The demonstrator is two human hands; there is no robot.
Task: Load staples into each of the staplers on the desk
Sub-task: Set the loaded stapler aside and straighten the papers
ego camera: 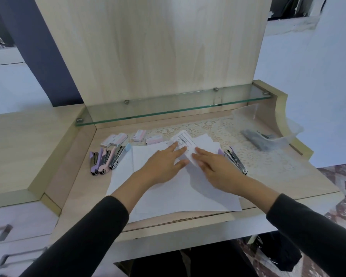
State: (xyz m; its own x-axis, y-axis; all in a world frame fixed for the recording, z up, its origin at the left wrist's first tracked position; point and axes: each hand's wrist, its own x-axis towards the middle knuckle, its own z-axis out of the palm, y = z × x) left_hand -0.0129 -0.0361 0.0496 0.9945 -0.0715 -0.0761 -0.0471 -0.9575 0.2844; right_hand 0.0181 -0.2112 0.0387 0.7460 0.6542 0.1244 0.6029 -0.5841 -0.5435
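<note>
- At the far left of the desk [72, 176] we see a row of staplers [106, 159], lilac, pink and metal, lying side by side and touching. Their long axes run away from us, tilted a little to the right.
- Behind them, toward the glass shelf [168, 108], lie small staple boxes [116, 139], and two more boxes [148, 137] a bit further right.
- Our left hand [164, 162] lies flat and released on the white sheets [168, 192], fingers spread, holding nothing. It is the nearer hand to the row, which lies to its left.
- Between the two hands a printed slip [185, 143] lies on the sheets; both hands touch or almost touch it, we cannot tell which.
- Our right hand [214, 166] is also flat and released, gripping nothing.
- Just beside its right side lies one more stapler [235, 159], open, its axis running from far left to near right. We judge this one the easiest for the right hand.
- Far right, a clear bag [268, 136] holds a dark thing, well apart.
- We think the sheets and the slip stand in the way and want clearing first.
</note>
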